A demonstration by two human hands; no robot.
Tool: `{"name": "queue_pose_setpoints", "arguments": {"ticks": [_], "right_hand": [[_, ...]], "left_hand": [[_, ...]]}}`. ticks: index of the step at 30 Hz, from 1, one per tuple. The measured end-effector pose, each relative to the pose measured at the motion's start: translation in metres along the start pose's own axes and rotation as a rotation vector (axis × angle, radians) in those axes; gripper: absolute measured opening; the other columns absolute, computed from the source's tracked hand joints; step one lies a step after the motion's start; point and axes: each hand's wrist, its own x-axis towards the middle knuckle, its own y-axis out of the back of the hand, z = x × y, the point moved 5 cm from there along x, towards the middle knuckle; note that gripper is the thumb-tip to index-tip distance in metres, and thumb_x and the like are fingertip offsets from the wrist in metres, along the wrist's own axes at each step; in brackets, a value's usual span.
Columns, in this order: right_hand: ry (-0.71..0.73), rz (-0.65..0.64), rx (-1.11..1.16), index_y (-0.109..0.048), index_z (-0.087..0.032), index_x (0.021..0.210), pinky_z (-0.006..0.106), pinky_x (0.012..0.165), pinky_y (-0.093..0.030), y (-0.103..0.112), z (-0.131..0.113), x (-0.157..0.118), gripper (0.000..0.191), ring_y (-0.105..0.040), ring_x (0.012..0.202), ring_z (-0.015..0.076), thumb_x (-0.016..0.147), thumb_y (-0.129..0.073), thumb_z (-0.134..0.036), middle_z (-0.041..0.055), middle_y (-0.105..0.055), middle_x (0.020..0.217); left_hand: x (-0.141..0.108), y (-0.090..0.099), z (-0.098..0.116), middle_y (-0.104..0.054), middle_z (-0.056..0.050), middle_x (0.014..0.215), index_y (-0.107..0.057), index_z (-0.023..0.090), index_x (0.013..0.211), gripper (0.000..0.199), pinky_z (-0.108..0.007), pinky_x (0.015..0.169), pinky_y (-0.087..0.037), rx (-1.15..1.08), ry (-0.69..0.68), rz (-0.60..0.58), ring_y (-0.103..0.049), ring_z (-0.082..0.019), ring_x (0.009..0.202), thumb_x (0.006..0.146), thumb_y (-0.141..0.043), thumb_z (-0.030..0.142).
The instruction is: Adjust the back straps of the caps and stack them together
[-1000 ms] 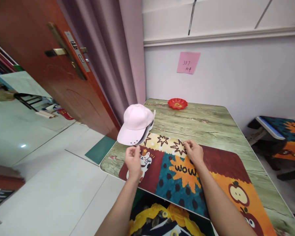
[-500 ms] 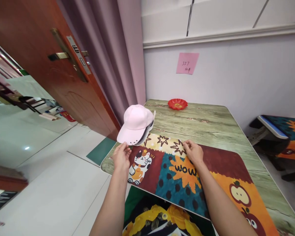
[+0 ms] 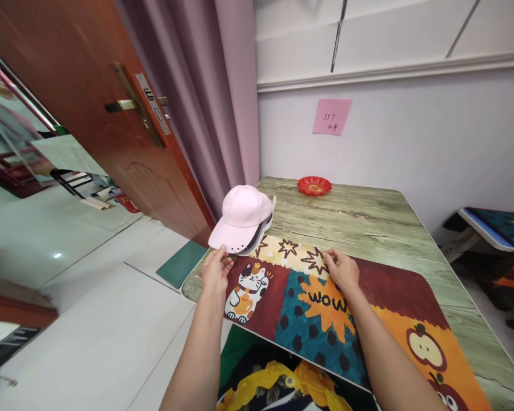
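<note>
A pink cap (image 3: pixel 244 211) lies on top of darker and grey caps at the left edge of the wood-patterned table (image 3: pixel 346 220). My left hand (image 3: pixel 216 271) is at the front of the pink cap's brim, its fingers loosely apart and holding nothing that I can see. Over the colourful mat (image 3: pixel 278 319) my right hand (image 3: pixel 341 269) rests beside the brown star drawings, thumb and fingertips close together; whether anything is between them is too small to tell.
A red scalloped dish (image 3: pixel 314 186) sits at the table's back edge. A pink note (image 3: pixel 332 116) is on the wall. The open brown door (image 3: pixel 124 125) and a curtain (image 3: pixel 214 97) stand to the left. Another table (image 3: pixel 497 228) is at the right.
The whole view has shifted slightly, so things appear a little further right and lower. Both hands keep about the same places relative to the caps and mat.
</note>
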Motion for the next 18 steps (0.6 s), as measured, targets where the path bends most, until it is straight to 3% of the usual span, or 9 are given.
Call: {"name": "queue_pose_setpoints", "arguments": {"ticks": [3,6,9,12,14,18], "right_hand": [[-0.002,0.004,0.011,-0.074,-0.026,0.093,0.028,0.061,-0.032,0.0,0.0,0.0,0.033,-0.066,0.077,0.0225,0.092,-0.053,-0.052,0.0038,-0.076,0.082],[-0.004,0.006,0.025,-0.074,-0.026,0.092,0.029,0.062,-0.033,0.001,0.0,0.0,0.033,-0.066,0.077,0.0221,0.092,-0.053,-0.051,0.0038,-0.076,0.082],[-0.012,-0.005,0.037,-0.073,-0.027,0.092,0.028,0.062,-0.034,0.001,0.001,0.0,0.032,-0.066,0.077,0.0219,0.092,-0.053,-0.051,0.0028,-0.076,0.082],[-0.013,-0.017,0.042,-0.073,-0.027,0.092,0.028,0.063,-0.034,0.0,0.002,0.001,0.031,-0.066,0.076,0.0217,0.092,-0.053,-0.051,0.0018,-0.076,0.082],[-0.014,-0.018,0.047,-0.073,-0.028,0.091,0.028,0.062,-0.033,-0.001,0.002,0.001,0.031,-0.066,0.076,0.0214,0.092,-0.053,-0.052,0.0013,-0.076,0.08],[-0.006,-0.009,0.038,-0.074,-0.027,0.091,0.028,0.061,-0.032,0.0,0.001,0.001,0.032,-0.066,0.076,0.0216,0.092,-0.054,-0.052,0.0021,-0.076,0.08]], "left_hand": [[-0.002,-0.009,0.014,-0.059,0.004,0.062,-0.06,0.017,0.073,0.028,-0.019,0.054,-0.048,-0.003,-0.142,-0.013,-0.055,-0.007,0.052,0.066,-0.086,0.024],[-0.003,-0.022,0.026,-0.063,0.002,0.068,-0.06,0.017,0.075,0.021,-0.024,0.064,-0.054,-0.065,-0.212,-0.031,-0.06,-0.01,0.059,0.071,-0.081,0.021],[-0.003,-0.034,0.027,-0.071,-0.005,0.089,-0.065,0.019,0.089,0.013,-0.042,0.082,-0.06,-0.168,-0.087,-0.087,-0.069,-0.019,0.082,0.082,-0.073,0.027],[-0.001,-0.042,0.024,-0.072,-0.011,0.112,-0.067,0.022,0.106,0.025,-0.058,0.092,-0.056,-0.176,0.085,-0.123,-0.069,-0.029,0.106,0.092,-0.063,0.042],[0.002,-0.044,0.024,-0.072,-0.012,0.119,-0.067,0.023,0.111,0.028,-0.061,0.095,-0.054,-0.161,0.132,-0.127,-0.067,-0.031,0.113,0.094,-0.06,0.044],[0.008,-0.047,0.024,-0.074,-0.011,0.117,-0.068,0.021,0.111,0.02,-0.057,0.095,-0.056,-0.169,0.163,-0.096,-0.069,-0.029,0.111,0.093,-0.062,0.026]]}}
